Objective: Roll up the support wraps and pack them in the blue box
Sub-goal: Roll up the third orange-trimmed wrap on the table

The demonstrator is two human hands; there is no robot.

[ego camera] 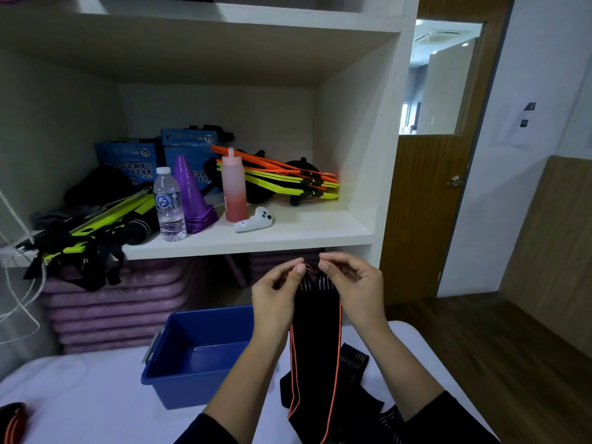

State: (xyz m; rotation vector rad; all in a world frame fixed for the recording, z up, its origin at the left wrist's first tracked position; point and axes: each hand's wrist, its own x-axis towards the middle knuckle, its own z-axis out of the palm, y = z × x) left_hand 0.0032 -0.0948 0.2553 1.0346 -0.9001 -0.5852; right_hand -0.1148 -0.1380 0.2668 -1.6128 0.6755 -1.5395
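Loose support wraps [354, 360] lie on the counter [80, 395] at 5 o'clock. My left hand [275, 302] and right hand [355, 290] each pinch the top edge of an orange-trimmed wrap [317, 331], which dangles. Blue box [192, 389] sits at its 9 o'clock.

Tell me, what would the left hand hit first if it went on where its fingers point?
Probably the right hand: the left hand aims at it along the wrap they both pinch, though depth is unclear.

Left hand [275, 302] and right hand [355, 290], bare to mid-forearm; dark, possibly black, fabric sleeves [448, 421] cover both arms beyond.
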